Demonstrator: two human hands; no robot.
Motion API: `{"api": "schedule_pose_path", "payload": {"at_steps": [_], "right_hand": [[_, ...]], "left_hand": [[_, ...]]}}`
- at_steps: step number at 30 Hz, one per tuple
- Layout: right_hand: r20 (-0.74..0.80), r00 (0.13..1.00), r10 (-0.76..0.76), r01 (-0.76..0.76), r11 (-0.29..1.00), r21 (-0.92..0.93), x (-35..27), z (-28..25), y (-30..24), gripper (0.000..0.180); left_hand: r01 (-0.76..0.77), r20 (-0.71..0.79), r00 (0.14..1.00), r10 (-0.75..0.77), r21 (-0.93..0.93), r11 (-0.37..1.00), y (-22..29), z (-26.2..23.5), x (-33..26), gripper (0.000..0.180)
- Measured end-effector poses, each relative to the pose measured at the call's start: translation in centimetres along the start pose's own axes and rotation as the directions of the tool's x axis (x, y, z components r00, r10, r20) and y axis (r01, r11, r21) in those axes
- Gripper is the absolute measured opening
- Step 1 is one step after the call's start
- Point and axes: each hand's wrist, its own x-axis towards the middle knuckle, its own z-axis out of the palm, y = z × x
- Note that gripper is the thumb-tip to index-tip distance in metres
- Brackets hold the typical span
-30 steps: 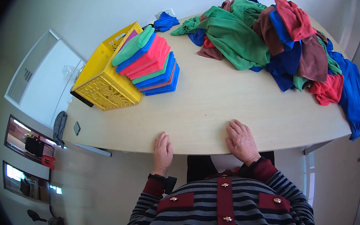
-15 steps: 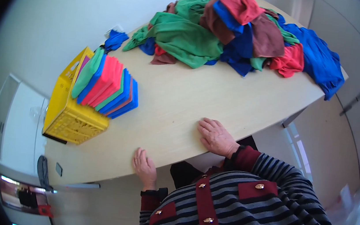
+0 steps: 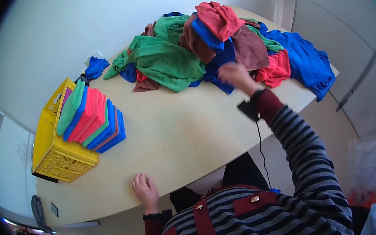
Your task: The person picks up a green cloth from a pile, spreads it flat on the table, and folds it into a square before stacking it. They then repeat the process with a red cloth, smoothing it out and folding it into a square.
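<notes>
My left hand (image 3: 145, 191) lies on the tabletop near its front edge, fingers stretched out and nothing in it. My right hand (image 3: 238, 77) is over the front of a big heap of loose cloths, nearest to a dark blue cloth (image 3: 223, 66) and a brown cloth (image 3: 251, 50). Motion smears its fingers, so whether they touch the fabric cannot be told. A red cloth (image 3: 217, 19) tops the heap, a wide green cloth (image 3: 164, 63) spreads on its left, and a bright blue cloth (image 3: 312, 62) hangs over the table's right end.
At the left stands a yellow basket (image 3: 66, 161) with a row of folded cloths (image 3: 93, 118) in green, blue, red and brown. A small dark flat object (image 3: 54, 209) lies near the left corner. Beside my right wrist hangs a black box (image 3: 247, 110) with a cord.
My right hand has left the table's front edge and moved forward to the cloth heap. My left hand still rests on the table. The view has shifted somewhat.
</notes>
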Motion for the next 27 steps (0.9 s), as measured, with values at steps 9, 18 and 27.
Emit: {"api": "schedule_pose_path", "payload": {"at_steps": [9, 18, 27], "right_hand": [[-0.483, 0.87, -0.104, -0.105, 0.916, -0.387, 13.5, -4.7, -1.0, 0.042], [-0.576, 0.679, -0.456, 0.295, 0.887, -0.355, 13.7, -3.3, -6.8, 0.025], [0.279, 0.926, -0.255, 0.188, 0.951, 0.244, -2.3, 12.6, -6.9, 0.011]], "left_hand": [[-0.007, -0.058, 0.998, 0.006, -0.029, 1.0, 0.2, 0.5, 0.0, 0.025], [0.021, -0.031, 0.999, -0.022, -0.048, 0.999, 0.3, 0.1, 0.2, 0.025], [-0.01, -0.033, 0.999, 0.008, -0.056, 0.998, 0.1, 0.2, -0.3, 0.024]]}}
